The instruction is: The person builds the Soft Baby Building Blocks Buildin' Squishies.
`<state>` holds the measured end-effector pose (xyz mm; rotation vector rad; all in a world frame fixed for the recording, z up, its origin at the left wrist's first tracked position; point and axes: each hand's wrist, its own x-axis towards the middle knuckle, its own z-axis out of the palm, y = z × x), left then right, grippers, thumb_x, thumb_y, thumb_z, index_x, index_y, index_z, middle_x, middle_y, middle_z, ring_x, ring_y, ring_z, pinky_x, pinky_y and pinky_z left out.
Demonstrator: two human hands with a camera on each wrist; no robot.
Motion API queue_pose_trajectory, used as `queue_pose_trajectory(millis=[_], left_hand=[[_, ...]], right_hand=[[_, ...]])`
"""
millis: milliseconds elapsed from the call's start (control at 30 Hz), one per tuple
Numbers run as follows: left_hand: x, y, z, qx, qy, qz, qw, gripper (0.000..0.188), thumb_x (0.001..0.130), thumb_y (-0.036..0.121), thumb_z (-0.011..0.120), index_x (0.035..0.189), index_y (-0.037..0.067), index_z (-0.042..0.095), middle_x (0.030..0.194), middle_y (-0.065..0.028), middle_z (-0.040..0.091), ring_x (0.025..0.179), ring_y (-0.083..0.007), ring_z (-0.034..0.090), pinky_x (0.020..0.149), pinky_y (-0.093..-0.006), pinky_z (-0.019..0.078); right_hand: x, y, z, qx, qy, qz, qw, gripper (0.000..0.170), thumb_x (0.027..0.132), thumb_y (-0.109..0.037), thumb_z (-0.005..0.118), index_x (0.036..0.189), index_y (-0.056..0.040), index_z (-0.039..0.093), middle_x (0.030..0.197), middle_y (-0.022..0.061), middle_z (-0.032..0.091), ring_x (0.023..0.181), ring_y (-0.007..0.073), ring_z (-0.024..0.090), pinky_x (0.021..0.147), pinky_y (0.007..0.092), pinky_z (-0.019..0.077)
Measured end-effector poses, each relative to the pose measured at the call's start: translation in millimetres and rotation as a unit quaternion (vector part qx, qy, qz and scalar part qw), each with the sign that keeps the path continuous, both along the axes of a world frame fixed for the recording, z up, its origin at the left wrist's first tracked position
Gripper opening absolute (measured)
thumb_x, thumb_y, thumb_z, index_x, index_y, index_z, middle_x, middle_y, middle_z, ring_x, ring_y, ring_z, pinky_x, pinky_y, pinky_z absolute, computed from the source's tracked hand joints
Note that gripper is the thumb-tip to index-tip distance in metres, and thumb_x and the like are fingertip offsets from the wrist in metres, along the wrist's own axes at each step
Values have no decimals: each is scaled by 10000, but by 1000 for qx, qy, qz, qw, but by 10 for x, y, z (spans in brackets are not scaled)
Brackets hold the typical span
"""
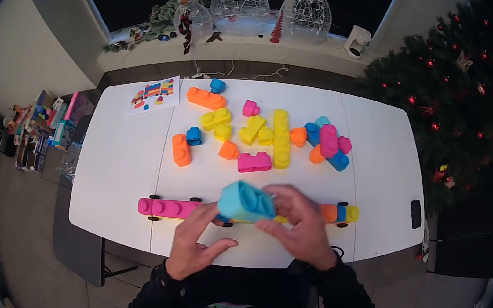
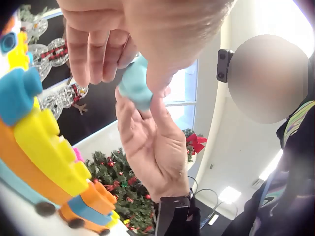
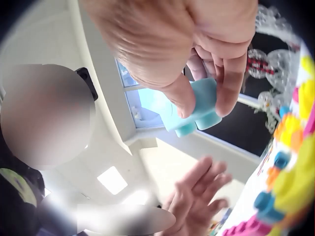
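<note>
A light blue toy building block [image 1: 247, 202] is held above the near side of the white table. My right hand [image 1: 302, 222] pinches it between thumb and fingers, at its right end in the head view. The block's hollow side faces the head camera, while its rounded studs show in the right wrist view. Left of the block is my left hand [image 1: 195, 246], thumb and fingers spread apart; in the right wrist view the left hand [image 3: 197, 199] is away from the block. Below both hands lies a long wheeled block train [image 1: 175, 209], partly hidden, with pink, yellow, orange and blue pieces.
Loose blocks lie across the table [image 1: 115, 169]: a long yellow block [image 1: 281, 138], a pink block [image 1: 254, 162], an orange block [image 1: 181, 150] and a pile at right. A printed picture sheet [image 1: 154, 96] lies at far left, a black phone-like object [image 1: 416, 214] at the right edge.
</note>
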<state>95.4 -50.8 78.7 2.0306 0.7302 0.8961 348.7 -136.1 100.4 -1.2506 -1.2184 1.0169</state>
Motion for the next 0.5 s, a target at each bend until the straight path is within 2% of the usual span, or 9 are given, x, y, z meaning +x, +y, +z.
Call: queue_pose_trajectory(millis=[67,100,167,200,233,300,333,400,500], left_hand=[[-46,-70,-252,-8,-23,-39,999,668,869,185,1032,1444,2,745,1425,-203,780,1246,-373,781,1047,-446,614],[-60,-143,-332,-6,-19,-36,999,668,869,185,1032,1444,2,745,1425,-203,780,1246,-373,781,1047,-446,614],[-44,-261,-402,-163,-122,19,979,658,868,189,1038,1426,-9,750,1505,-191,748,1307,-356,758,1104,-439,586],[-88,-259,-415,-161,-118,8,980,655,870,186,1038,1428,-8,753,1556,-179,721,1341,-336,740,1153,-448,559],[-146,-261,-422,-161,-116,10,980,655,870,186,1038,1428,-8,753,1556,-179,721,1341,-336,740,1153,-448,559],[-269,-239,-390,-209,-106,-6,972,650,873,120,1010,1454,-6,747,1525,-181,741,1330,-334,747,1156,-450,561],[-364,-179,-386,-210,-102,-7,972,650,873,120,1010,1454,-6,747,1525,-181,741,1330,-334,747,1156,-450,561],[-587,24,-361,-52,-9,33,998,661,857,46,963,1472,-14,730,1480,-182,763,1310,-343,760,1131,-442,583],[-860,461,-75,44,70,66,994,677,828,-1,928,1476,41,735,1421,-187,777,1262,-358,780,1059,-416,634]], right_hand=[[-309,-55,-104,1,75,61,995,593,1050,-49,878,1563,39,592,1348,147,756,1220,166,772,1095,358,645],[-380,-73,-156,3,78,63,995,593,1050,-49,878,1563,39,592,1348,147,756,1220,166,772,1095,358,645],[-464,-84,-229,-14,133,76,988,592,1071,-77,863,1585,37,592,1333,156,765,1207,175,783,1091,363,650],[-473,-95,-242,-19,108,78,991,571,1078,-121,859,1579,18,624,1458,174,733,1248,224,800,1087,393,665],[-476,-111,-254,-18,110,80,991,571,1078,-121,859,1579,18,624,1458,174,733,1248,224,800,1087,393,665],[-497,-143,-216,9,0,81,997,574,1061,-149,871,1568,5,652,1469,186,737,1276,299,801,1088,413,654],[-499,-147,-230,8,4,79,997,574,1061,-149,871,1568,5,652,1469,186,737,1276,299,801,1088,413,654],[-480,-145,-262,89,-146,55,984,558,1032,-158,883,1535,-8,692,1465,190,735,1313,364,765,1083,429,642],[-353,-127,-354,115,-228,20,967,538,1014,-157,888,1504,-13,719,1444,191,739,1327,383,738,1086,439,629]])
